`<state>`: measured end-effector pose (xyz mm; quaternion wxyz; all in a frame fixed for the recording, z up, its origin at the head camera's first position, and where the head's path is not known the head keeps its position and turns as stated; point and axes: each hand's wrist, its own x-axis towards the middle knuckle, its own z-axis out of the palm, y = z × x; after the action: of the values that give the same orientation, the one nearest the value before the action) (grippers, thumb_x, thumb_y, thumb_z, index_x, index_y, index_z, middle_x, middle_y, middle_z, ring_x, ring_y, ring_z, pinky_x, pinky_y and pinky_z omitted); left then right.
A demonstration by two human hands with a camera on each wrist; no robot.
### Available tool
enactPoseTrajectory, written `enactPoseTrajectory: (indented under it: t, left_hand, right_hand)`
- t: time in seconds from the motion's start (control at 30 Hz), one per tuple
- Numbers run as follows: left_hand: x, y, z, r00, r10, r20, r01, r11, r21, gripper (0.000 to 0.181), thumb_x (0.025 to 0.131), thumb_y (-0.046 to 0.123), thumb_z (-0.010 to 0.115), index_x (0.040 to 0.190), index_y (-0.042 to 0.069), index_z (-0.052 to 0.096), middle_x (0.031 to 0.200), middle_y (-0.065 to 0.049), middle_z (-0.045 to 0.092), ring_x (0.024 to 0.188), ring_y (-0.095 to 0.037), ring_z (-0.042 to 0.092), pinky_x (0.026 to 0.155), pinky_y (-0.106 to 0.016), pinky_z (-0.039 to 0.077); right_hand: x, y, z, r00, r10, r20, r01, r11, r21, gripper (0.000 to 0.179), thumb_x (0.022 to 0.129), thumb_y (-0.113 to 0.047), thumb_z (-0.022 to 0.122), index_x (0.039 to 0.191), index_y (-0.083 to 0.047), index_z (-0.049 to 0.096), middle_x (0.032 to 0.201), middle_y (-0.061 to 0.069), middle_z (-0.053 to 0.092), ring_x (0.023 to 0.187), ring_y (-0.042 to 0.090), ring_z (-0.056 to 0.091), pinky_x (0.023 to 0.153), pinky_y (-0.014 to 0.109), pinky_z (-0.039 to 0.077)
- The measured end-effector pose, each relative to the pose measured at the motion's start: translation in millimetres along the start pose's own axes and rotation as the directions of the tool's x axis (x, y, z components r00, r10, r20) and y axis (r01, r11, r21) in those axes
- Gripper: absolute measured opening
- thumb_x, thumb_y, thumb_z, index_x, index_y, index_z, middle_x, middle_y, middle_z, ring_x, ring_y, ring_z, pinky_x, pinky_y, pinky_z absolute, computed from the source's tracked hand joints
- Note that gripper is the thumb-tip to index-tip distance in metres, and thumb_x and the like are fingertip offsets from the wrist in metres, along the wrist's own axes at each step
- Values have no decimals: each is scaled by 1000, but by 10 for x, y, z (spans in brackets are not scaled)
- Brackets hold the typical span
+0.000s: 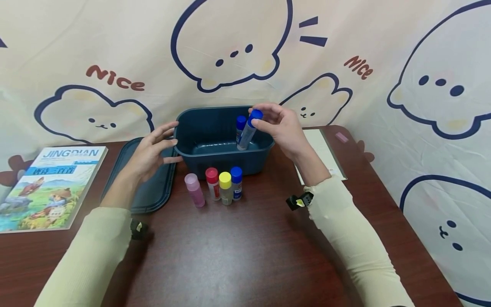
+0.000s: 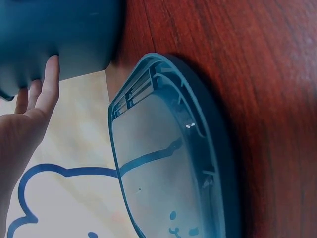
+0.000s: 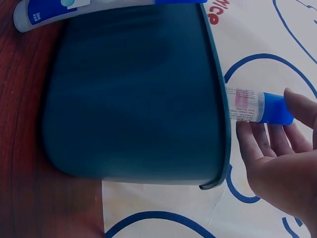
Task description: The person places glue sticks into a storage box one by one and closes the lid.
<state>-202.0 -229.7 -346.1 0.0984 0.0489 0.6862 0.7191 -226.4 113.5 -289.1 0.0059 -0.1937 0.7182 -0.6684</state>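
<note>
My right hand [image 1: 285, 128] pinches a blue-capped glue stick [image 1: 247, 135] by its cap. It is tilted over the right part of a dark teal plastic bin [image 1: 226, 164], its lower end below the rim in the head view. The right wrist view shows its clear, labelled body [image 3: 245, 105]. Another blue-capped glue stick [image 1: 240, 123] is upright inside the bin. My left hand [image 1: 147, 155] touches the bin's left side, fingers fairly straight against its outer wall. In front stand pink [image 1: 194, 192], red-capped [image 1: 212, 185], yellow-capped [image 1: 225, 189] and blue-capped glue sticks [image 1: 237, 183].
A teal lid [image 1: 153, 194] lies beneath my left forearm, beside the bin. Farther left is a picture book [image 1: 53, 183]. A pale notepad [image 1: 320, 149] lies under my right wrist, with a small pink piece [image 1: 341, 137] beyond it. A printed cloth [image 1: 153, 42] hangs behind the table.
</note>
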Motion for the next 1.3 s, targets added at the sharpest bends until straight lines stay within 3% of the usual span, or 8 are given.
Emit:
enactPoseTrajectory:
  t: [0.3, 0.53, 0.77, 1.3]
  left_hand:
    - [16, 8, 7, 1000, 12, 10, -12, 1000, -11, 54, 106, 14, 52, 158, 16, 35, 165, -14, 12, 146, -35, 17, 90, -42, 57]
    - [23, -38, 13, 999, 24, 34, -22, 999, -36, 55, 106, 14, 51, 158, 17, 35, 166, -16, 9, 146, -37, 14, 81, -32, 59]
    - [2, -24, 12, 999, 31, 33, -30, 998, -49, 55, 106, 14, 51, 158, 17, 34, 166, -16, 7, 147, -37, 13, 80, -31, 59]
    - [-16, -32, 4, 999, 38, 22, -37, 998, -55, 54, 106, 15, 53, 157, 18, 37, 166, -17, 8, 145, -38, 16, 80, -31, 59]
  right_hand:
    - [76, 53, 23, 999, 44, 3, -44, 998, -43, 32, 96, -6, 70, 127, -1, 66, 124, 12, 68, 113, 26, 63, 100, 38, 51]
    - [107, 77, 63, 993, 119, 1, -119, 991, -67, 33, 95, -8, 71, 127, -3, 66, 125, 12, 67, 113, 25, 63, 100, 37, 51]
    - [192, 64, 118, 987, 163, 10, -160, 977, -139, 31, 94, -10, 73, 125, -5, 68, 122, 10, 68, 112, 23, 62, 98, 36, 52]
    - [358, 105, 182, 952, 302, 51, -285, 935, -213, 30, 93, -11, 74, 122, -7, 69, 116, 9, 67, 107, 25, 61, 94, 34, 53]
